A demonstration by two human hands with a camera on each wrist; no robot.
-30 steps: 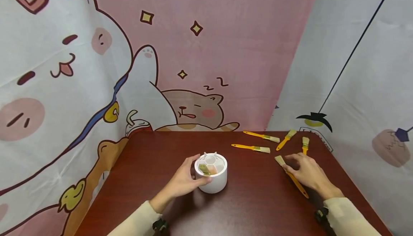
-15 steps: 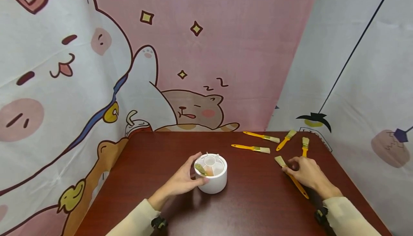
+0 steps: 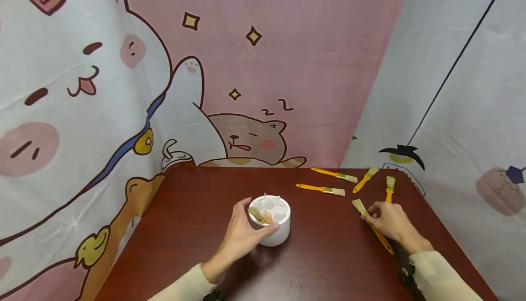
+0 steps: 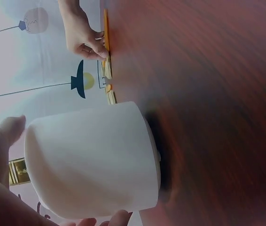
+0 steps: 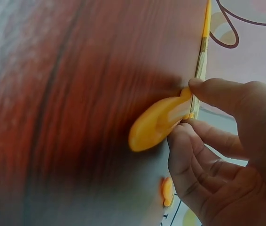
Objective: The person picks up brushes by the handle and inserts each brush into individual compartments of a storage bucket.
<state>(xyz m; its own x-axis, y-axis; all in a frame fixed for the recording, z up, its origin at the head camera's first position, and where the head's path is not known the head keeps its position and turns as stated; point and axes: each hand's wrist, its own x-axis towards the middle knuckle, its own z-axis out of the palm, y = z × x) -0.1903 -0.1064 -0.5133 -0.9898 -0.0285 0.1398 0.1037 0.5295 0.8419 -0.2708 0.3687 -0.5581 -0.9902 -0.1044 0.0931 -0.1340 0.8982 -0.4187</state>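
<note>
In the head view my left hand (image 3: pixel 244 232) grips a white round caddy (image 3: pixel 279 234) divided into compartments, thumb at the near side and fingers round the left. A brush with a gold-coloured ferrule (image 4: pixel 18 172) stands in it, tilted left, its lower part hidden. My right hand (image 3: pixel 392 223) pinches a flat paintbrush (image 3: pixel 380 236) by its yellow handle between thumb and fingertips. That brush lies on the table, pale bristles pointing away to the left. Its rounded handle end (image 5: pixel 152 127) fills the middle of the right wrist view.
Several more yellow-handled paintbrushes lie at the back right: one brush (image 3: pixel 320 190), a farther one (image 3: pixel 334 175), a slanted one (image 3: pixel 365 180) and one beyond my right hand (image 3: pixel 389 188). The dark red table (image 3: pixel 197 200) ends at a printed cloth backdrop (image 3: pixel 312 63).
The brush in the caddy has leaned further left. My left thumb has shifted right along the caddy's rim. My right fingers have closed on the paintbrush handle, and the head view has shifted slightly.
</note>
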